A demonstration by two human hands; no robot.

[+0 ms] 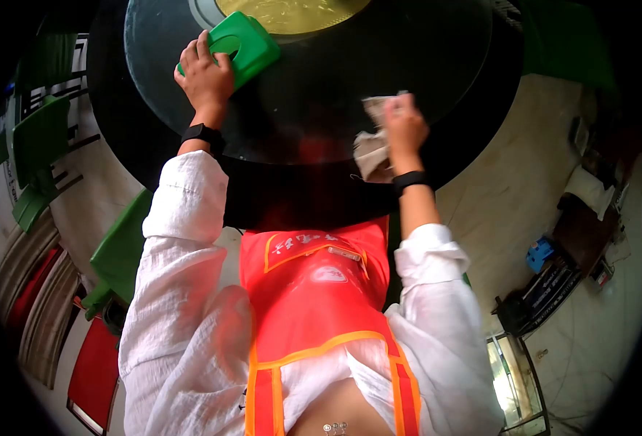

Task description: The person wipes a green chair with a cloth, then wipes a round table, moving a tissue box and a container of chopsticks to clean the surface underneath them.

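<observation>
Left hand (205,76) clamps the green box (248,45) on the round table (408,43), fingers curled over its near edge. Right hand (405,127) pins a crumpled cloth (370,151) near the front rim, fingers closed on it, tips hidden. The table's far side is cut off.

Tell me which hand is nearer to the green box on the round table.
Left. The left hand grips the green box at its near end. The right hand is well off to the box's right, closer to the table's edge, holding a cloth.
</observation>
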